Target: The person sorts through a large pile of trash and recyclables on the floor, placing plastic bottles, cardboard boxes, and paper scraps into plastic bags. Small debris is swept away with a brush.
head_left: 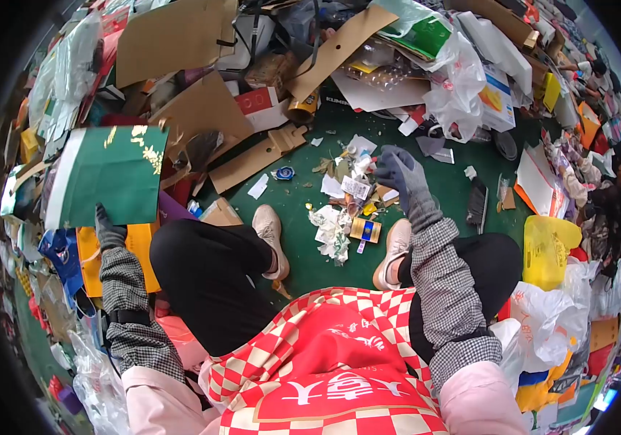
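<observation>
On the green floor (303,239), sorting: gloved left hand (109,232) gripped a green gold-printed paper bag (111,181); gloved right hand (397,172) hovered, fingers loose, over small paper scraps (339,210), needing a pinch.

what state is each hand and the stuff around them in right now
left hand: gloved, grip shut on the green bag's bottom edge
green bag: flat, held up off the floor
right hand: gloved, open, reaching over the scrap pile
scrap pile: loose, scattered on the green floor
yellow bag: crumpled, lying at the right

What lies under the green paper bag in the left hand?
Under the green paper bag, an orange bag and a purple edge show; the left hand grips it. Anything beneath is covered.
</observation>
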Demonstrator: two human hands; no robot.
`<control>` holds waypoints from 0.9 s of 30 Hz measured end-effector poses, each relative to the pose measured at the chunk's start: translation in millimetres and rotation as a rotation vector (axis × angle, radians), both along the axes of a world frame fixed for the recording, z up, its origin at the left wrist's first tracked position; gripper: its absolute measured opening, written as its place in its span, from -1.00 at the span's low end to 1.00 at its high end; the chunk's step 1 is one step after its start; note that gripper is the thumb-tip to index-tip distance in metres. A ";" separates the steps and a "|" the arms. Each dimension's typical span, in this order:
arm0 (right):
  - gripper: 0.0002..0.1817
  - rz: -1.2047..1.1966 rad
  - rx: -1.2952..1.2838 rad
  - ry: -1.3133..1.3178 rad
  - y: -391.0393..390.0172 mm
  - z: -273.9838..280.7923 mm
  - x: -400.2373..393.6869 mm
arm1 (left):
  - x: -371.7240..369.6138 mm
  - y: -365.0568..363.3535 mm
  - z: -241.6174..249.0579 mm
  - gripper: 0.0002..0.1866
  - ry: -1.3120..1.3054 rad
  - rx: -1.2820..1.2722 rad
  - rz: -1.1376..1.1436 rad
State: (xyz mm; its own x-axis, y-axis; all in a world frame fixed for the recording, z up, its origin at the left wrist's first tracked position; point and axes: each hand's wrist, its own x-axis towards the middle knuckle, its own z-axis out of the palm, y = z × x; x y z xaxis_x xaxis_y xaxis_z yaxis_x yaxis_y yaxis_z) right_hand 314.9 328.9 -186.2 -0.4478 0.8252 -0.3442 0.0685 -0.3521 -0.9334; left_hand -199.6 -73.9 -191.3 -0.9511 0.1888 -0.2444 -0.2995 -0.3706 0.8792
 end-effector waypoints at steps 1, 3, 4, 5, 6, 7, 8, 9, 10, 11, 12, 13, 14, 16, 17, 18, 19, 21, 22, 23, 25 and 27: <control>-0.60 0.011 -0.004 0.016 -2.0 -5.6 -4.6 | 18.1 -1.4 -2.3 -0.43 -0.006 -0.075 0.031; -0.61 0.030 -0.004 0.025 -0.5 -14.9 -15.7 | 52.6 3.8 -7.8 -0.46 -0.017 -0.220 0.091; -0.62 0.037 0.002 0.016 3.2 -17.6 -20.4 | 66.8 9.3 -12.9 -0.46 -0.024 -0.289 0.120; -0.62 0.043 0.010 0.005 7.2 -20.2 -25.5 | 78.5 14.9 -20.0 -0.47 -0.033 -0.357 0.149; -0.62 0.055 0.008 -0.010 9.8 -23.5 -30.3 | 87.4 18.7 -29.5 -0.48 -0.046 -0.426 0.175; -0.62 0.064 0.007 -0.028 12.4 -27.0 -34.4 | 91.5 20.2 -40.8 -0.48 -0.061 -0.494 0.198; -0.62 0.073 0.006 -0.046 15.9 -31.7 -38.2 | 92.4 21.2 -63.0 -0.52 -0.053 -0.376 0.003; -0.62 0.088 -0.011 -0.057 19.6 -40.4 -41.2 | 92.3 22.8 -83.8 -0.55 -0.045 -0.256 -0.191; -0.62 0.095 -0.033 -0.063 20.1 -48.2 -43.7 | 103.1 40.0 -86.6 -0.62 -0.121 -0.049 -0.388; -0.62 0.102 -0.053 -0.067 21.0 -55.3 -46.5 | 108.3 61.5 -105.2 -0.64 -0.197 0.092 -0.524; -0.62 0.108 -0.070 -0.070 22.5 -62.0 -50.1 | 112.1 83.0 -116.2 -0.66 -0.194 0.301 -0.831; -0.62 0.099 -0.116 -0.083 22.2 -68.7 -55.2 | 127.2 107.5 -112.4 -0.68 -0.235 0.119 -0.793; -0.63 0.115 -0.133 -0.114 24.5 -83.6 -56.9 | 141.6 132.3 -110.2 -0.69 -0.221 -0.181 -0.739; -0.64 0.135 -0.174 -0.196 26.3 -98.3 -72.8 | 136.3 154.2 -165.9 -0.69 -0.489 0.130 -1.048; -0.63 0.130 -0.203 -0.204 29.8 -107.8 -84.0 | 154.5 167.0 -166.7 -0.67 -0.459 -0.029 -1.082; -0.62 0.118 -0.188 -0.218 33.2 -118.7 -97.3 | 171.6 180.6 -166.5 -0.67 -0.429 -0.239 -1.098; -0.62 0.145 -0.171 -0.229 38.4 -124.9 -113.2 | 179.0 183.9 -188.2 -0.71 -0.417 -0.270 -1.181; -0.62 0.213 -0.104 -0.271 56.3 -142.0 -153.1 | 201.8 176.8 -263.7 -0.78 0.408 -0.469 -1.362; -0.61 0.270 -0.038 -0.276 64.8 -146.9 -179.5 | 215.8 175.5 -259.2 -0.79 -0.146 -0.715 -1.221; -0.59 0.296 0.001 -0.304 72.2 -160.5 -197.9 | 218.5 175.2 -262.3 -0.79 -0.125 -0.685 -1.215; -0.53 0.346 0.060 -0.355 82.3 -190.6 -230.4 | 215.9 171.6 -265.7 -0.79 -0.078 -0.635 -1.172; -0.45 0.378 0.104 -0.399 87.6 -211.8 -263.2 | 210.3 172.4 -259.9 -0.79 -0.102 -0.644 -1.192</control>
State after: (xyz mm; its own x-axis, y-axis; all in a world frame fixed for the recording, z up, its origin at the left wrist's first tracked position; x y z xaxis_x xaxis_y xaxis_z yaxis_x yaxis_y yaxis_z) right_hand 51.7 416.5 -398.0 -0.5705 0.6714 -0.4730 0.5272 -0.1422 -0.8378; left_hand 10.7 98.4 -451.2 -0.2643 0.7035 -0.6597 -0.2202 0.6220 0.7515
